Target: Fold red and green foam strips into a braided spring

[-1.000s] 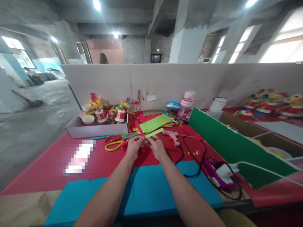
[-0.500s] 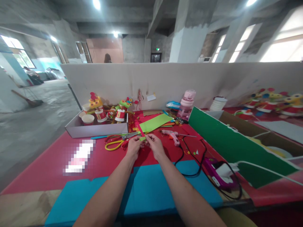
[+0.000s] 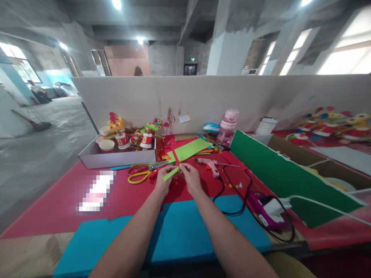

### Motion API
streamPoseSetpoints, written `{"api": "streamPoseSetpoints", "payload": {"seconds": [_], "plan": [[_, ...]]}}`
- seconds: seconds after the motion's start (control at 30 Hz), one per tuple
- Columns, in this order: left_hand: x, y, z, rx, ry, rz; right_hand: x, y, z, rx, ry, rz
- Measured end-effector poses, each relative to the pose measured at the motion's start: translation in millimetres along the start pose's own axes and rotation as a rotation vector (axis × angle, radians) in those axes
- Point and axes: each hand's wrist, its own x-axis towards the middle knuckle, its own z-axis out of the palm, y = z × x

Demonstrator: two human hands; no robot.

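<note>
My left hand (image 3: pixel 164 180) is closed, its fingers pinching a narrow green paper strip (image 3: pixel 170 175) that slants down over them. Against it, a red paper strip (image 3: pixel 175 156) points up and away from me. The two strips meet at the fingertips of my right hand (image 3: pixel 190 178), which is closed on that joint; whether they are stuck together I cannot tell. Left of my hands lie scissors with yellow and red handles (image 3: pixel 139 177). To the right rests a pink glue gun (image 3: pixel 213 166). Beyond the fingertips is a light green sheet (image 3: pixel 191 149).
A white box (image 3: pixel 118 157) with paper cups and decorated figures stands at the back left. A green-sided box (image 3: pixel 278 173) borders the right. A purple power strip (image 3: pixel 265 212) with cables sits front right. Blue sheets (image 3: pixel 185 231) lie under my forearms.
The green strip has swung out and now shows at length over my left fingers. The red strip stands a little further right. Both hands stay in nearly the same place.
</note>
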Motion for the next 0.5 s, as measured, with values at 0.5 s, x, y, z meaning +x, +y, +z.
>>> {"api": "streamPoseSetpoints", "payload": {"seconds": [0.5], "plan": [[1,0,-0.6,0.053,0.054,0.090,-3,-9,4,0.128,-0.078,0.060]]}}
